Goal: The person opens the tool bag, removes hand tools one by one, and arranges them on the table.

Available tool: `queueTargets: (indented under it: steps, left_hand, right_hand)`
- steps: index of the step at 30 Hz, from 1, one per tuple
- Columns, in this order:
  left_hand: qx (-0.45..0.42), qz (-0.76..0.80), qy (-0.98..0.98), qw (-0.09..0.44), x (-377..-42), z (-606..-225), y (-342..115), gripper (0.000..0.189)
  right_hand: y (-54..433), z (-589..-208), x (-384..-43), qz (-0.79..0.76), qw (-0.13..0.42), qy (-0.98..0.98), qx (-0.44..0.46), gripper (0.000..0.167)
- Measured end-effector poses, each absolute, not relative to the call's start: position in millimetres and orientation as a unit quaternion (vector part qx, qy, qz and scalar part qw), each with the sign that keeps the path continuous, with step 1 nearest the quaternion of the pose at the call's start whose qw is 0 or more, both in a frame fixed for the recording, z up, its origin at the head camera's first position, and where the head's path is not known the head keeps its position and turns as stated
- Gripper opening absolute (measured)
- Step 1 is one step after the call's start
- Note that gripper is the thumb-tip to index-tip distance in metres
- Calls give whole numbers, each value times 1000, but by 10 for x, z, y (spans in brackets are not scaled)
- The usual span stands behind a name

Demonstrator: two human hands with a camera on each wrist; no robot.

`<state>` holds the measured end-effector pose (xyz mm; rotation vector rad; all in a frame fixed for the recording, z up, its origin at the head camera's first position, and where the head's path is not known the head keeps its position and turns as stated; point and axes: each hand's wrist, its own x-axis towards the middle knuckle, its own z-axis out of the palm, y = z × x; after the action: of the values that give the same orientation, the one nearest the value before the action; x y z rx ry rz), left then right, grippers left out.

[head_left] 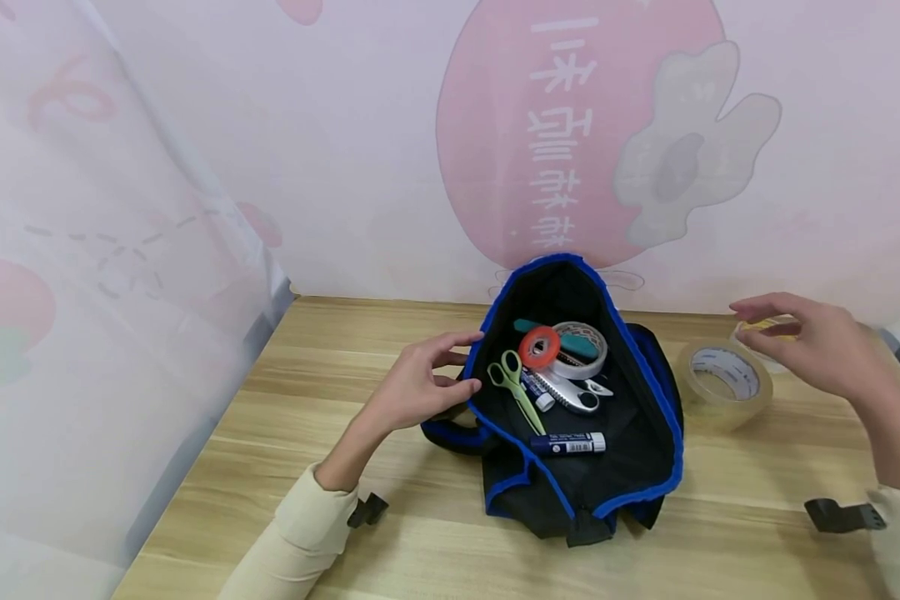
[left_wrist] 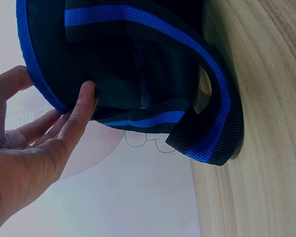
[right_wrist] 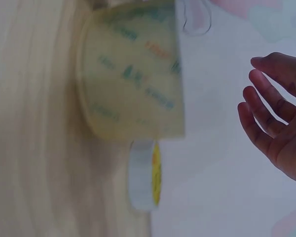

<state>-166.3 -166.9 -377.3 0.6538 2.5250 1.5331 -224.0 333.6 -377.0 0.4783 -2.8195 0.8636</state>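
Observation:
A black tool bag (head_left: 630,442) with blue trim stands with its mouth spread towards me. My left hand (head_left: 423,379) grips its left rim; in the left wrist view the thumb lies on the bag's outside. Inside are green scissors (head_left: 523,398), a glue stick (head_left: 567,443), a second one partly covered, a red tape roll (head_left: 540,347), a pale tape roll (head_left: 602,354), a teal tool (head_left: 579,347) and a grey utility knife (head_left: 568,392). My right hand (head_left: 821,342) hovers with loosely bent fingers, holding nothing, beside a wide clear tape roll (head_left: 761,400).
Behind the wide roll, a smaller white tape roll with a yellow core (right_wrist: 144,177) stands on the wooden table (head_left: 292,400). A carry strap (left_wrist: 217,113) loops off the bag's left side. A printed pink-and-white sheet (head_left: 360,167) hangs along the back table edge.

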Motion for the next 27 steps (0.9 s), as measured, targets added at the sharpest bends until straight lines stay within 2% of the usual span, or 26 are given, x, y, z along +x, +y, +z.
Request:
queueTargets:
  steps: [5, 12, 19, 27]
  left_hand:
    - [217, 504, 834, 57, -1663, -3777, -1672, 62]
    - [219, 504, 833, 57, -1675, -3789, -1672, 62]
    - [225, 501, 834, 50, -1673, -3779, -1664, 61]
    - [225, 503, 833, 53, -1667, -3785, -1666, 61]
  right_hand:
    - [3144, -3651, -2194, 310, 109, -922, 205, 33]
    - [2887, -3477, -2136, 321, 124, -909, 237, 38]
    - [2621, -3319, -2072, 337, 121, -895, 267, 41]
    - [2291, -3256, -2062, 339, 118, -862, 357, 49]
